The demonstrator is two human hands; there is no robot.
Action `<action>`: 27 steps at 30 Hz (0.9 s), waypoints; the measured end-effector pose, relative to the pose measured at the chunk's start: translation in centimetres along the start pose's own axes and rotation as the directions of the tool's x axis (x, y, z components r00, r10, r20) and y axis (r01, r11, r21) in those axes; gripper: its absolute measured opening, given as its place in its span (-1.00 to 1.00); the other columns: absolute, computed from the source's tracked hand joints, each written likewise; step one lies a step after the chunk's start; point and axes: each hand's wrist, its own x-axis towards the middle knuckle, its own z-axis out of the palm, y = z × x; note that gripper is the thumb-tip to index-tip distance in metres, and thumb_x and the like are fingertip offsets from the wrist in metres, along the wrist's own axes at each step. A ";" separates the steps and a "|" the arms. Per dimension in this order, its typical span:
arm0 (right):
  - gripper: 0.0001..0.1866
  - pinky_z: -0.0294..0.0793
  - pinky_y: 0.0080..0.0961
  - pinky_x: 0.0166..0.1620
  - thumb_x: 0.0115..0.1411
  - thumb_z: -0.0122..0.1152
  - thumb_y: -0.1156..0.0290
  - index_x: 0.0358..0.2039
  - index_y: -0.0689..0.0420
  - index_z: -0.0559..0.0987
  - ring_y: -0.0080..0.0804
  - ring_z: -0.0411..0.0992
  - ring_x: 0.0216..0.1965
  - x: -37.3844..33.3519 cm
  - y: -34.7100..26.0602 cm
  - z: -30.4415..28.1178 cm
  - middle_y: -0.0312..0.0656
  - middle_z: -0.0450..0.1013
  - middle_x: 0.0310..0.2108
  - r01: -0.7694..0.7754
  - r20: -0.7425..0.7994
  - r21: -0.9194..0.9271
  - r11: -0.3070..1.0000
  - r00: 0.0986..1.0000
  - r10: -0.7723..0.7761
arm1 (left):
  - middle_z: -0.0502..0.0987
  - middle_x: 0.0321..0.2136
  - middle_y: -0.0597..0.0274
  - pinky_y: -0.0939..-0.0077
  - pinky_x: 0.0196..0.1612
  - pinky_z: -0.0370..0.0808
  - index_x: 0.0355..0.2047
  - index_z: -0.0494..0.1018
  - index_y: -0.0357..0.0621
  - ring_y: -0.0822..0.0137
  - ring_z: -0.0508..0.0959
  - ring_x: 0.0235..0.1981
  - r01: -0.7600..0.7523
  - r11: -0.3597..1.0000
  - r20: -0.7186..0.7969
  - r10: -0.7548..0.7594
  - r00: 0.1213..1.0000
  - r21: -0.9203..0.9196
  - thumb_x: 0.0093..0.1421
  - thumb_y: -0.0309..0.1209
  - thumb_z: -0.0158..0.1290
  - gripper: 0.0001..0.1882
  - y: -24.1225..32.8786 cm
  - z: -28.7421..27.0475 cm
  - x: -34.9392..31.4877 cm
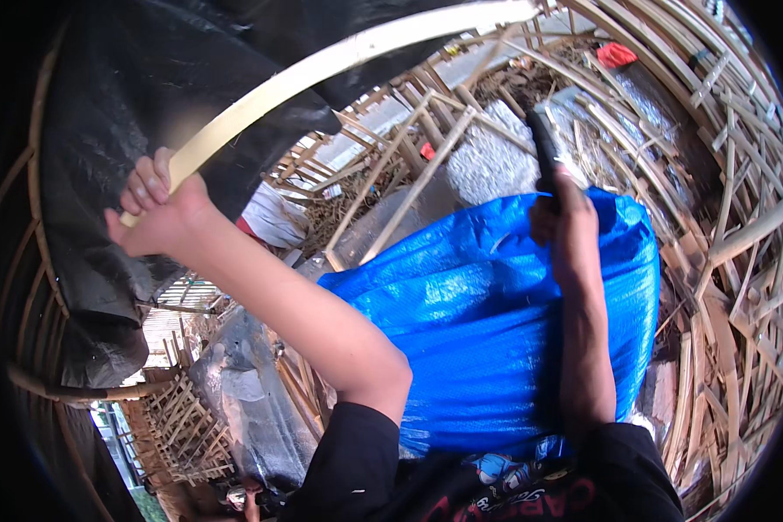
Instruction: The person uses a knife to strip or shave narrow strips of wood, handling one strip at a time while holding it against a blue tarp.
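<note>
Firmly, a flat pale strip [270,94] is clasped by left fingers [153,174]. Above blue plastic sheeting [487,348], half-seen right fingers [545,219] are curled round a black tool [544,143].

A long, flat, pale strip [322,68] slants away rightward — a dark tool [544,143], perhaps a knife, points forward.

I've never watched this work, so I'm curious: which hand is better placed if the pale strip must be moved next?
Probably the left hand: it grips the pale strip near its lower end, while the right hand is occupied with a dark tool.
</note>
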 end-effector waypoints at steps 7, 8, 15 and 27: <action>-0.50 0.18 -0.52 -0.56 0.46 -0.26 -0.10 -0.16 0.11 0.41 -0.51 0.23 -0.64 -0.8 -4.8 -4.1 -0.18 0.38 -0.63 0.268 -0.097 0.390 0.881 0.963 -0.250 | 0.09 -0.81 0.42 0.55 -0.62 0.20 -0.78 0.09 0.08 0.49 0.10 -0.82 0.447 0.782 0.427 -0.259 0.866 -0.435 0.25 -0.26 -0.15 -0.56 -6.6 1.4 -1.3; -0.51 0.19 -0.52 -0.56 0.45 -0.26 -0.09 -0.16 0.10 0.42 -0.50 0.24 -0.63 -1.0 -5.4 -3.8 -0.12 0.44 -0.58 0.268 -0.201 0.444 0.855 0.960 -0.197 | 0.09 -0.81 0.42 0.53 -0.62 0.21 -0.78 0.06 0.09 0.49 0.10 -0.81 0.518 0.742 0.474 -0.305 0.826 -0.426 0.32 -0.22 -0.17 -0.51 -7.4 1.3 -1.4; -0.62 0.14 -0.57 -0.59 0.35 -0.29 0.25 -0.18 0.28 0.43 -0.54 0.14 -0.67 -3.3 -9.2 -6.2 0.05 0.51 -0.33 0.335 -0.226 0.657 0.675 0.942 -0.247 | 0.07 -0.80 0.42 0.59 -0.66 0.14 -0.74 0.08 0.07 0.52 0.08 -0.82 0.609 0.666 0.428 -0.444 0.787 -0.431 0.28 -0.30 -0.15 -0.58 -10.9 1.0 -2.3; -0.57 0.16 -0.58 -0.61 0.46 -0.34 -0.07 -0.20 0.04 0.31 -0.51 0.18 -0.69 -5.1 -9.2 -7.7 0.05 0.52 -0.47 0.449 -0.320 0.797 0.404 0.881 -0.348 | 0.02 -0.78 0.37 0.54 -0.61 0.10 -0.71 0.11 0.00 0.49 0.01 -0.81 0.755 0.471 0.180 -0.782 0.596 -0.457 0.29 -0.36 -0.19 -0.62 -16.6 -2.5 -3.4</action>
